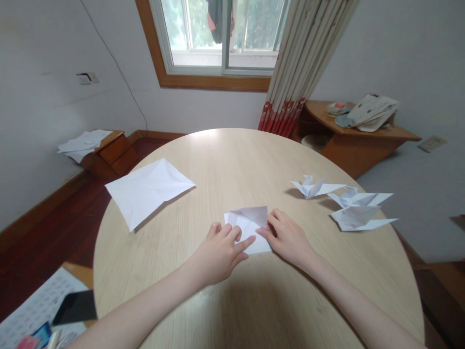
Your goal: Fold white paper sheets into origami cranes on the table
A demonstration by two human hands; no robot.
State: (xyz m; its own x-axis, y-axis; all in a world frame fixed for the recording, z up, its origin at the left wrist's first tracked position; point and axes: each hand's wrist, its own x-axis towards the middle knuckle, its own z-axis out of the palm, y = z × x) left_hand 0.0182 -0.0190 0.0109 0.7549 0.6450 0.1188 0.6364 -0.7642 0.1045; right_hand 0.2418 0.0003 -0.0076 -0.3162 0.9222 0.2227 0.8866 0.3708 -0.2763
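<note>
Folded white paper (247, 224) lies on the near half of the round table (232, 160), around its middle, with a flap standing up along the far side. The left hand (222, 249) rests over its left part, index finger stretched across the sheet and hiding some of it; whether it pinches anything I cannot tell. The right hand (288, 237) grips the right edge between thumb and fingers.

On the table's left side is a larger creased sheet (152, 191). Three folded paper birds (310, 188) crowd the table's right side, the nearest partly covering the one behind. Beyond the table's left rim stands a small cabinet (118, 150) bearing loose papers (85, 143); past its far right rim, a corner shelf (381, 137) holds a cloth bag (374, 111). Beside the table's near left rim, a dark phone (75, 308) lies on a printed sheet (39, 295). Behind the table hangs a curtain (298, 58).
</note>
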